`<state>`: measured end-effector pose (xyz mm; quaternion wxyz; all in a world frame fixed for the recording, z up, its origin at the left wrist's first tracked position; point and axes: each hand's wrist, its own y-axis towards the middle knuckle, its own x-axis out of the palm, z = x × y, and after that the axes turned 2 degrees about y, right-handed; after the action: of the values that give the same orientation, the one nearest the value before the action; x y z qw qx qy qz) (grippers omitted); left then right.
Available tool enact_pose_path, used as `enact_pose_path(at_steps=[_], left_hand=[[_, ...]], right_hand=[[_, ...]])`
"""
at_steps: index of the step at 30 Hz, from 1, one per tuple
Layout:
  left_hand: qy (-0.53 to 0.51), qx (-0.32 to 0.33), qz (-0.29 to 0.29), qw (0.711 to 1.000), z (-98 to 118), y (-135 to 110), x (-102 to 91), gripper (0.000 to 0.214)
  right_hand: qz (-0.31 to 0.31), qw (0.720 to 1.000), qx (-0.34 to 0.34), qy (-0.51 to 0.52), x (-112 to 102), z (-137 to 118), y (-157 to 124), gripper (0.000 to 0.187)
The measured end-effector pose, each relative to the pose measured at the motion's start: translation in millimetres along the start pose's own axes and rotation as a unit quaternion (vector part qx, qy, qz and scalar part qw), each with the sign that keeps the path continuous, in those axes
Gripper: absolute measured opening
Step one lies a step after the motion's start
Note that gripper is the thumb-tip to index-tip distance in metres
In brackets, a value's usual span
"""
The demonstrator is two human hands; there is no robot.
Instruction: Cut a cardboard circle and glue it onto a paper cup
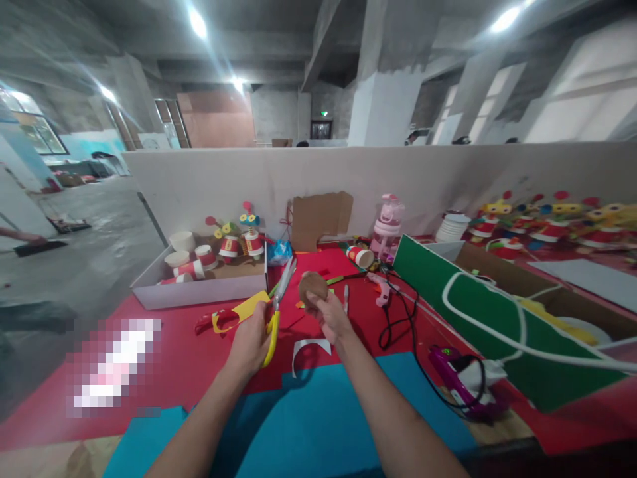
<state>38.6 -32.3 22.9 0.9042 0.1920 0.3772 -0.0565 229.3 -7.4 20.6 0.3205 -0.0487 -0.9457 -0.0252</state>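
Observation:
My left hand (pixel 251 342) is closed round the yellow handles of a pair of scissors (pixel 279 299), whose grey blades point up and away over the red table (pixel 174 358). My right hand (pixel 332 317) pinches a round brown cardboard piece (pixel 312 287) just right of the blades, held above the table. A curved white paper strip (pixel 309 346) lies below the two hands, at the edge of the blue sheet (pixel 318 418).
A white tray (pixel 199 292) with paper cups and cup figures stands at the back left. A pink glue gun (pixel 382 289) with black cable, a purple tool (pixel 460 378) and a green board (pixel 478 318) in a cardboard box lie to the right. A pink bottle (pixel 389 222) stands by the wall.

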Motion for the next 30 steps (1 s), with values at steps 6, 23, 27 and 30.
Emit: enact_pose_path(at_steps=[6,23,27,30], left_hand=[[0.24,0.014,-0.1,0.965,2.3,-2.4,-6.7,0.026],[0.286,0.042,-0.145,0.946,10.2,-6.5,-2.8,0.029],[0.291,0.045,-0.136,0.946,9.0,-7.0,-0.5,0.03],[0.289,0.048,-0.132,0.947,9.9,-7.1,-0.6,0.03]], right_hand=[[0.083,0.991,-0.04,0.099,-3.5,-8.8,3.6,0.047],[0.001,0.998,-0.021,0.057,-0.3,-4.8,-1.2,0.044],[-0.003,0.998,-0.012,0.058,0.6,-0.9,-1.4,0.045],[-0.008,0.999,0.001,0.05,0.7,1.6,-1.2,0.047]])
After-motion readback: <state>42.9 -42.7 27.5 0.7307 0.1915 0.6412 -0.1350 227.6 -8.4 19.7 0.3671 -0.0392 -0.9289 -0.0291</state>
